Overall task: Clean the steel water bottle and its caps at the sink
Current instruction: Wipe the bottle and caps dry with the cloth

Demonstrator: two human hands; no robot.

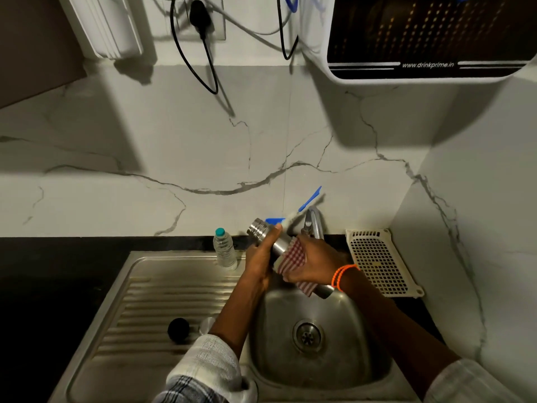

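The steel water bottle (259,228) lies tilted above the sink basin (357,324), its open threaded mouth pointing up and to the left. My left hand (259,254) grips it just below the neck. My right hand (311,264) holds a red-and-white checked cloth (293,254) wrapped around the bottle's middle; the bottle's base shows under my right wrist. A black cap (178,329) and a steel cap (207,324) rest on the ribbed drainboard (151,301), left of my left forearm.
A tap (315,221) stands behind the basin, with a blue-handled brush (309,200) leaning beside it. A small plastic bottle with a teal lid (224,248) stands at the sink's back rim. A cream perforated tray (380,261) lies right. A water purifier (430,39) hangs overhead.
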